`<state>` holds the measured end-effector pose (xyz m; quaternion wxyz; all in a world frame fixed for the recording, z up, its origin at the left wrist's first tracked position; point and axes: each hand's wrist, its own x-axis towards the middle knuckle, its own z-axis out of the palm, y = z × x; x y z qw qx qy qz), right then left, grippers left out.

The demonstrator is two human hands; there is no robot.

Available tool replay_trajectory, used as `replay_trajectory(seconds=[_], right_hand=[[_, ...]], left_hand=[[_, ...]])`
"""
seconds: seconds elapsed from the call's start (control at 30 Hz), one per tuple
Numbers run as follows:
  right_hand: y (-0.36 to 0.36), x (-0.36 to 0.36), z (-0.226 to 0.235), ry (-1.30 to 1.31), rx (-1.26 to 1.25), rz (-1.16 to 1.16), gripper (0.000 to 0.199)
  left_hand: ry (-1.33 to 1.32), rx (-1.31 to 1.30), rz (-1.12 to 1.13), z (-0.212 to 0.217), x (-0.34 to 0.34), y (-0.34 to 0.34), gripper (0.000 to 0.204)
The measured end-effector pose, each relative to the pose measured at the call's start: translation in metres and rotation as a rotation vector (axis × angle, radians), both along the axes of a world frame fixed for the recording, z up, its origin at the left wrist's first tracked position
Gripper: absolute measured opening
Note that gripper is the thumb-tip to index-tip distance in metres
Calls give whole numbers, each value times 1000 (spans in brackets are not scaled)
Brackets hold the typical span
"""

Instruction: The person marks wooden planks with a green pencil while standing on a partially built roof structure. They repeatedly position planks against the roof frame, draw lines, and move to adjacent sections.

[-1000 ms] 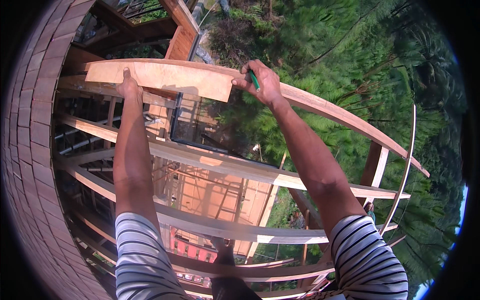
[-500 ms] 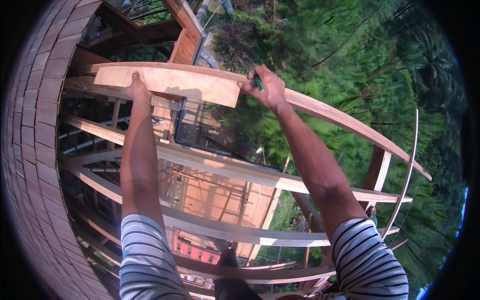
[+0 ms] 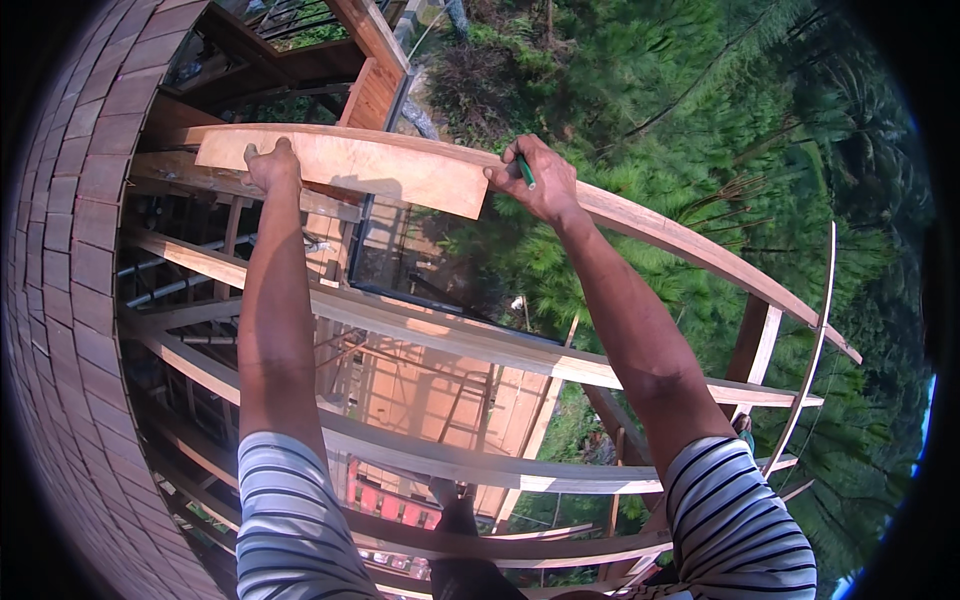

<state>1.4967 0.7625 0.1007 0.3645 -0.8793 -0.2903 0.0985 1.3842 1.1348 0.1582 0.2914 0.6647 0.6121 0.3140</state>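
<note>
Shingles (image 3: 75,230), brown, are laid in rows along the left edge. Bare rafters (image 3: 450,330) are run from under them toward the right. Left hand (image 3: 272,165) is placed upper left, at the lower edge of a pale board (image 3: 370,165), near its left end; partly open, two digits spread and rested on the board's face, other fingers hidden, so any grip behind cannot be told. Striped sleeve seen lower left. Board is located upper left to upper centre, tilted slightly down to the right, lapped against a long beam (image 3: 650,222); crossed by shadow. Red slatted item (image 3: 390,500) seen lower centre, kind unclear. Right hand (image 3: 545,180) is positioned upper centre, at the board's right end and over the beam; fingers curled, green pencil (image 3: 526,172) held among them, pale tip turned down. Beam is extended past it, down to the right. Trees (image 3: 700,110) seen upper right. Thin wooden strip (image 3: 814,350) is set across the beam, far right.
</note>
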Motion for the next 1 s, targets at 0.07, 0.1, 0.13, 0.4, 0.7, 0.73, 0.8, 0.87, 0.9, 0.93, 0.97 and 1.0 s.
replay_trajectory(seconds=[0.07,0.1,0.13,0.4,0.7,0.73,0.8,0.87,0.9,0.93,0.97,1.0], right_hand=[[-1,0,0,14,12,-1,46],[-4,1,1,36,31,1,46],[-5,0,1,60,52,5,47],[-8,1,-2,-1,-2,-6,47],[-3,-5,8,16,35,-6,50],[-2,-9,9,22,45,-8,50],[1,-10,12,35,49,-11,51],[1,-9,18,48,37,-12,50],[1,-9,16,34,37,0,48],[0,-7,13,11,39,4,46],[-2,-4,8,-11,36,8,43],[-2,4,-1,74,195,-18,40]], left_hand=[[-19,-4,12,-2,2,-1,76],[-28,-6,18,-4,4,-2,76],[-33,-5,18,-5,4,-1,74],[684,741,-201,-7,-3,-18,50],[695,654,-1260,-17,13,-76,91],[711,654,-1272,-15,11,-82,98],[710,613,-1278,-12,11,-81,103],[729,607,-1261,-9,14,-81,105],[748,577,-1265,-9,12,-81,105],[759,559,-1272,-5,14,-82,105],[768,537,-1281,-3,15,-83,105],[775,531,-1280,-2,16,-83,106]])
